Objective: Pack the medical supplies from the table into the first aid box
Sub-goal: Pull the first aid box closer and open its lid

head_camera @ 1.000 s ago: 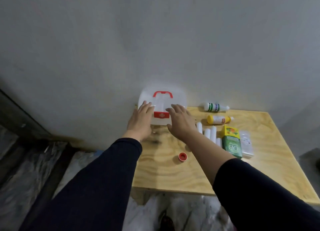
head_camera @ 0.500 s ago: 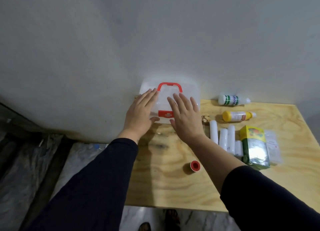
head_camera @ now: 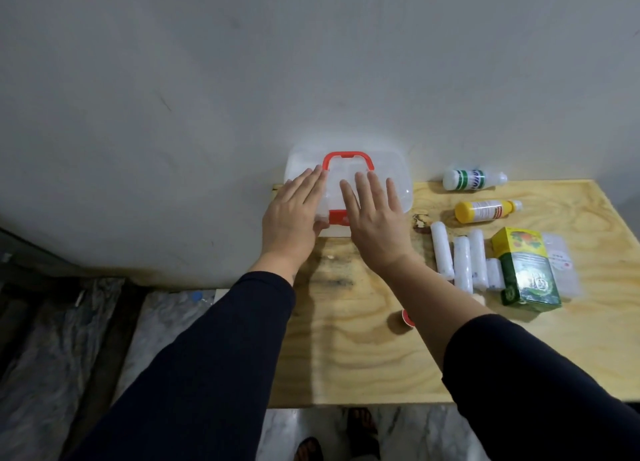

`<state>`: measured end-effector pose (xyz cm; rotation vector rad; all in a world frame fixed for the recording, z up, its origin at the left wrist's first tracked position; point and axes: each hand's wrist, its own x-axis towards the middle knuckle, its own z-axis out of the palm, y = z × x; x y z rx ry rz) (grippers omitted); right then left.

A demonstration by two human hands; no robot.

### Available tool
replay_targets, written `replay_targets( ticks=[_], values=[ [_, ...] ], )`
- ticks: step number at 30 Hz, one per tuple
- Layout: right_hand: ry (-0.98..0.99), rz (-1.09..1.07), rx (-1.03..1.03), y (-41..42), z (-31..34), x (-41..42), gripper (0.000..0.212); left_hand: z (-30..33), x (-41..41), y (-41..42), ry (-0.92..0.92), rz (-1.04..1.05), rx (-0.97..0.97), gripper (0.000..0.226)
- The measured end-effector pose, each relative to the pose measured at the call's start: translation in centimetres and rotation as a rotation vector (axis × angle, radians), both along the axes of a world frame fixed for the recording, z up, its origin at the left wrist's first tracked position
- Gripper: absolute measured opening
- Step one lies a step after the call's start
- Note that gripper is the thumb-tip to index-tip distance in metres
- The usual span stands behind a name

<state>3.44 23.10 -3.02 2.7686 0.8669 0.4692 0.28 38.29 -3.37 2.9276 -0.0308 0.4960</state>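
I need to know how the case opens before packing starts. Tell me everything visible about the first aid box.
The first aid box is translucent white plastic with rounded corners, a red handle on its lid and a red latch at the near edge. It looks closed, lying flat at the table's far left corner by the wall. The left hand and right hand rest flat on it.

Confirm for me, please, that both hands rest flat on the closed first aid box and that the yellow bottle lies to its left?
Not quite. The head view shows the left hand and right hand flat on the closed first aid box, but the yellow bottle lies to its right, not its left.
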Motion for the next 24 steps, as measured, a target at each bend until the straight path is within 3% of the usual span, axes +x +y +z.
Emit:
replay_targets(
  ticks=[2, 6, 9, 15, 24],
  values=[
    [0.037, -0.035, 0.014, 0.7, 0.2, -0.2, 0.046, 0.1, 0.0, 0.1, -0.005, -0.013, 0.011, 0.082],
    [-0.007, -0.073, 0.036, 1.4, -0.4, -0.5, 0.07, 0.1, 0.1, 0.2, -0.009, -0.019, 0.044, 0.078],
    [-0.007, -0.084, 0.043, 1.7, -0.3, -0.6, 0.076, 0.0, 0.2, 0.3, -0.019, -0.013, 0.062, 0.077],
    [0.021, -0.096, 0.07, 1.8, -0.4, -0.6, 0.053, -0.2, 0.3, 0.1, -0.025, -0.001, 0.056, 0.077],
    [0.142, -0.065, -0.033, -0.7, 1.3, -0.5, 0.084, 0.3, 0.0, -0.1, 0.023, 0.024, 0.074, 0.079]
  ],
)
